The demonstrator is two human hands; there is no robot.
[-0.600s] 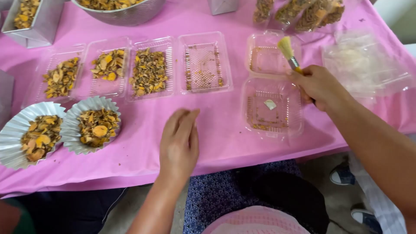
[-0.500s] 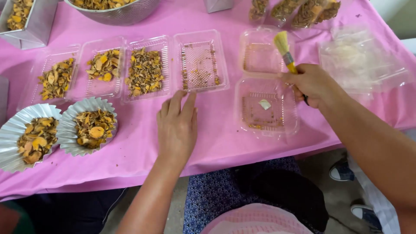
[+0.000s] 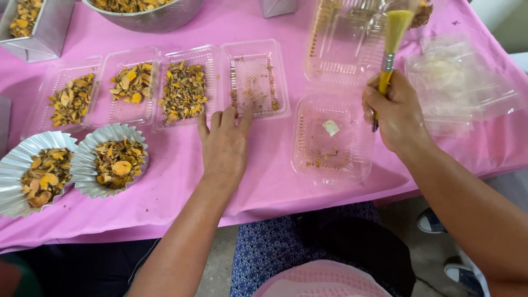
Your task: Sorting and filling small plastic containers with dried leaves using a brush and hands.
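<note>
My left hand (image 3: 224, 144) lies flat on the pink tablecloth (image 3: 165, 181), fingers apart, fingertips at the near edge of a nearly empty clear plastic tray (image 3: 254, 80) with a few crumbs. My right hand (image 3: 397, 110) grips a small brush (image 3: 391, 43) with a yellow handle and pale bristles pointing up, over an open clear hinged container (image 3: 333, 137) that holds crumbs and a small white packet (image 3: 330, 127). Its raised lid (image 3: 344, 47) looks blurred.
Three clear trays of dried yellow-brown slices (image 3: 183, 89) stand in a row at left. Two fluted silver dishes (image 3: 115, 159) with slices sit near the front edge. A metal bowl (image 3: 146, 14) and a metal box (image 3: 33, 25) stand at the back. Crumpled clear plastic (image 3: 459, 82) lies at right.
My left hand has slid forward to the edge of the nearly empty tray. My right hand has lifted the brush higher above the hinged container.
</note>
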